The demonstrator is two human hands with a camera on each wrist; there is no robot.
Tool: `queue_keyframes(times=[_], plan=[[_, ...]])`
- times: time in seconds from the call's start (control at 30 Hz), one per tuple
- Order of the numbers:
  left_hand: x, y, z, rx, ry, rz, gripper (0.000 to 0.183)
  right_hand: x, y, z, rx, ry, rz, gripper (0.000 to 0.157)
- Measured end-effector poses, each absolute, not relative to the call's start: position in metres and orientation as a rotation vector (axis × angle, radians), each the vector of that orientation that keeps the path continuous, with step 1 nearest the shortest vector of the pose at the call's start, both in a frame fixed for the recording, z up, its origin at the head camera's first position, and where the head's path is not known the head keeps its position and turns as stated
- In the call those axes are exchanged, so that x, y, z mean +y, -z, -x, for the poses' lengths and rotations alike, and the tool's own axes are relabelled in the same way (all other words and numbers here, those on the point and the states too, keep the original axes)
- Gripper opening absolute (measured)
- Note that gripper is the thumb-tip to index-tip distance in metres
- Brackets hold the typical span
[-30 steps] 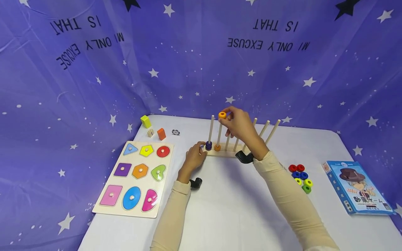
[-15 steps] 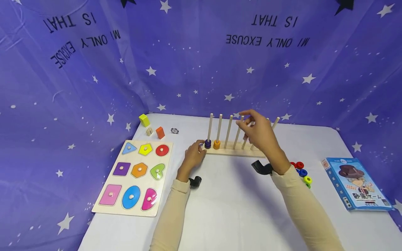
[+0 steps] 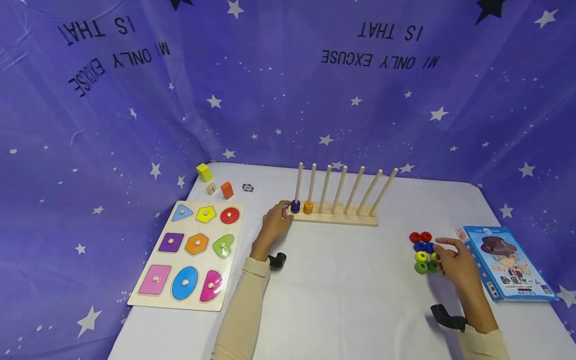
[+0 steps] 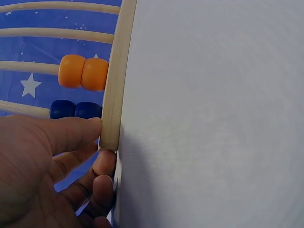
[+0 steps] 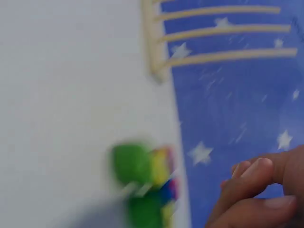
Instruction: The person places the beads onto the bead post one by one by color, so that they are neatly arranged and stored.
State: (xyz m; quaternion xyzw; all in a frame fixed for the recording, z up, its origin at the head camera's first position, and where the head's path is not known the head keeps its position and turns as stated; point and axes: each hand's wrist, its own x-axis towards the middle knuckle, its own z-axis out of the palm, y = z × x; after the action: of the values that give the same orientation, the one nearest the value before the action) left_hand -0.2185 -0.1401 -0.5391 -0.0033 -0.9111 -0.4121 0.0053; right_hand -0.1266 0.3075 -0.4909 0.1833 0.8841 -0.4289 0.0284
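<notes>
In the head view a wooden peg stand point(image 3: 351, 219) with several upright pegs stands mid-table. Two dark purple beads point(image 3: 295, 206) are stacked on its leftmost peg and two orange beads point(image 3: 308, 207) on the one beside it. My left hand point(image 3: 275, 225) grips the left end of the base point(image 4: 114, 90), thumb on its front in the left wrist view. Over at the right, my right hand point(image 3: 460, 265) hovers by a cluster of loose beads, fingers apart and holding nothing. Its pairs are red point(image 3: 414, 237), blue point(image 3: 419, 246), yellow point(image 3: 421, 256) and green point(image 3: 421, 268); the fingers partly cover some.
Left of the stand lies a shape puzzle board point(image 3: 189, 260) with knobbed pieces. Behind it are a yellow block point(image 3: 204, 172), an orange block point(image 3: 227, 190), a small striped block point(image 3: 211, 189) and a round chip point(image 3: 248, 187). A blue game box point(image 3: 508, 265) sits at the far right.
The right hand released the second orange bead onto its peg, then moved right and down to the loose beads. The left hand has stayed on the stand's end.
</notes>
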Motion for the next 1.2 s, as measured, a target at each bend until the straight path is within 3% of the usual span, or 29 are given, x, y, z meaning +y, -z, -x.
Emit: queue_keyframes(times=[0.23,1.2], plan=[[-0.144,0.539,0.225,-2.833,1.285,0.014,0.044,0.327,0.52,0.112,2.626,1.246,-0.642,0.049],[-0.139,0.54,0.219,-2.831,1.307,0.031,0.044,0.32,0.522,0.099,2.713,0.944,-0.637,0.065]])
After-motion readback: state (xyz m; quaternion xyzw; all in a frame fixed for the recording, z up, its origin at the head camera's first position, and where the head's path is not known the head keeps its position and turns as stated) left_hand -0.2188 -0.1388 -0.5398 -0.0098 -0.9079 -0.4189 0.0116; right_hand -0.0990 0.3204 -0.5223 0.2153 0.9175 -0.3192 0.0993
